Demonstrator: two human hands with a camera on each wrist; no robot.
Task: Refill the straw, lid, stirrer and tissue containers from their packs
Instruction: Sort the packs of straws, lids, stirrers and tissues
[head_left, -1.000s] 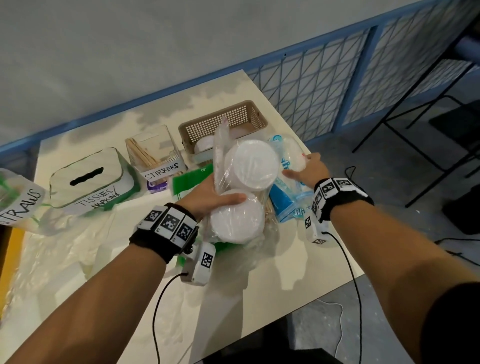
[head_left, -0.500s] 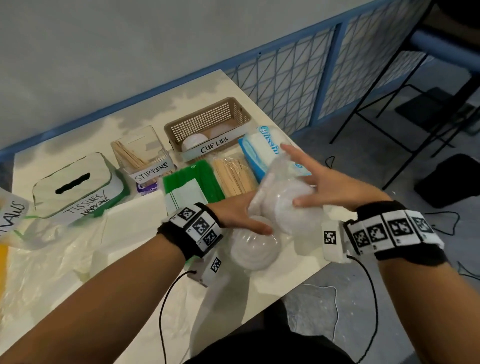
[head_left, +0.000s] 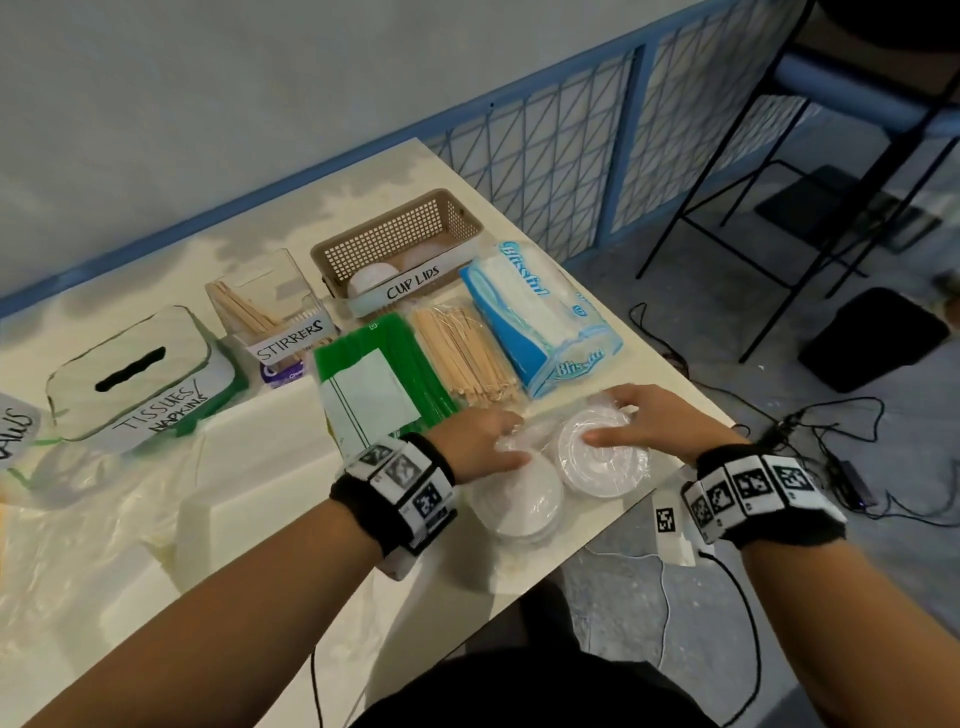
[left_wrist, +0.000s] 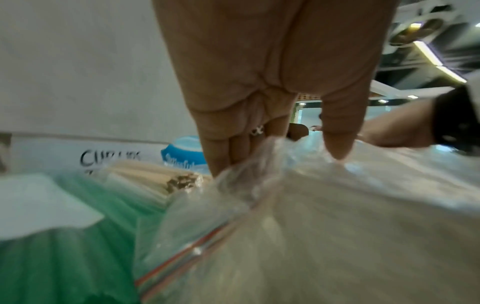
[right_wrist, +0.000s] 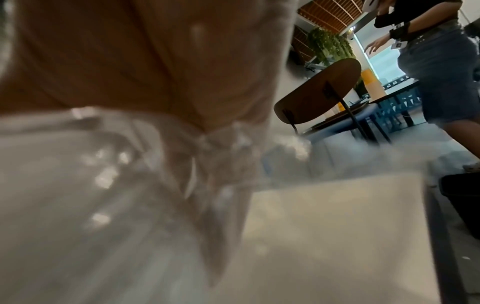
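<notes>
While the head view showed both hands on the clear bag of cup lids (head_left: 550, 467) at the bench's (head_left: 597, 545) near right edge, only the left wrist view showed the left hand's (head_left: 483, 441) fingers (left_wrist: 223, 152) pinching its plastic; the right hand (head_left: 644, 421) lay flat, fingers straight.

The brown basket (head_left: 395, 236) bears a white label reading "CUP LIDS", and the clear box of wooden sticks (head_left: 270, 306) one reading "STIRRERS". The tissue box (head_left: 130, 371) is marked "TISSUES/ NAPKINS"; the blue tissue pack (head_left: 540, 322) carries the brand "Blissful".
</notes>
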